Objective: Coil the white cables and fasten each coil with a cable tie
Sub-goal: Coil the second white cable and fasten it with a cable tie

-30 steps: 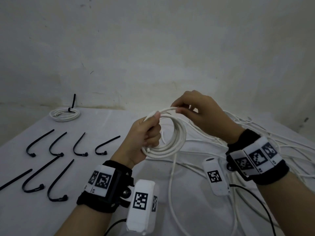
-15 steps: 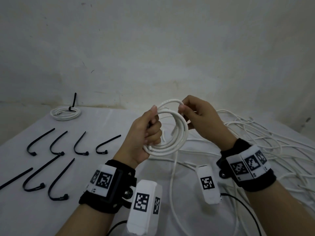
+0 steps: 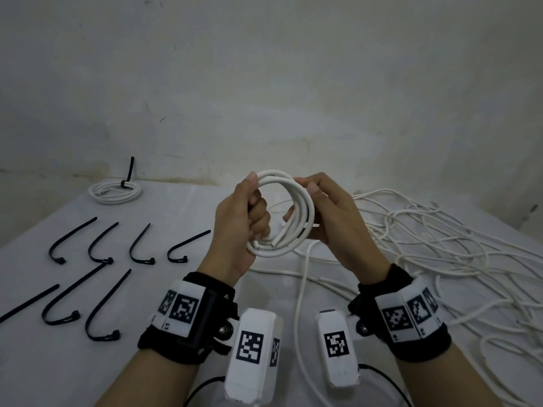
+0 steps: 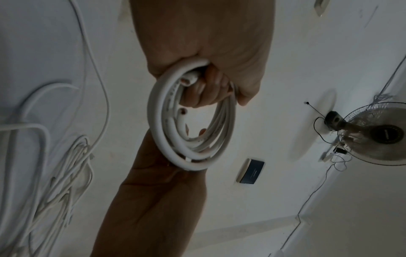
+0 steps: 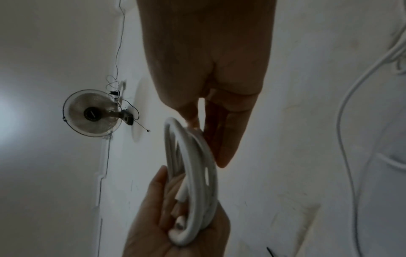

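the left hand (image 3: 241, 218) was clenched round one side of a white cable coil (image 3: 296, 201), held up above the table (image 3: 182, 207). the right hand (image 3: 329, 218) pinched the opposite side, thumb over the strands. loose cables (image 3: 440, 245) lay right, black ties (image 3: 100, 245) left.

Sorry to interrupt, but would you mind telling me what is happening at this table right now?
A person is winding white cable into a coil held above the table. The left hand grips one side of it and the right hand holds the other; no tie is on it yet. One finished coil, already tied, lies at the far left. Loose black cable ties lie on the left, and a tangle of uncoiled cable lies on the right.
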